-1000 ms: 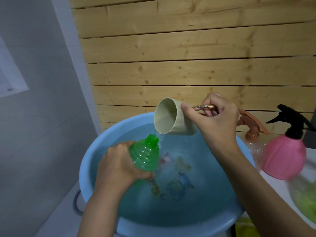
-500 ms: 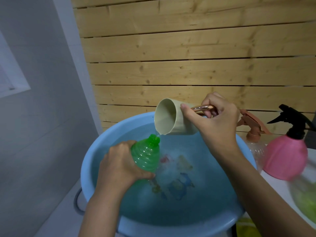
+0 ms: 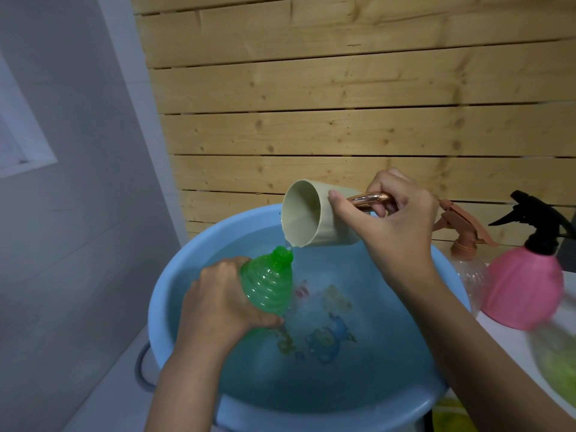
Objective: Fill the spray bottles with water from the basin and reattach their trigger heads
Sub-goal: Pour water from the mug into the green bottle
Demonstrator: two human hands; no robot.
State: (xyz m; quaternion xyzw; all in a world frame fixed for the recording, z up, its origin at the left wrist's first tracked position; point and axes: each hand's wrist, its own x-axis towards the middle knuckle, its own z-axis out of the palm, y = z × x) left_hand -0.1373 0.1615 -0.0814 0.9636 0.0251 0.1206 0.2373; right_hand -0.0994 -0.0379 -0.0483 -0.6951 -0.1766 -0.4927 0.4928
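My left hand gripped the green bottle over the basin | my right hand clutched the tipped cup, pouring.

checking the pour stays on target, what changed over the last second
The left hand nudged the green bottle slightly right, bringing its open neck closer under the lip of the cup. Nothing was taken hold of or let go. The right hand still grips the tipped cup's handle over the basin; the pink spray bottle and the clear spray bottle stand where they were.
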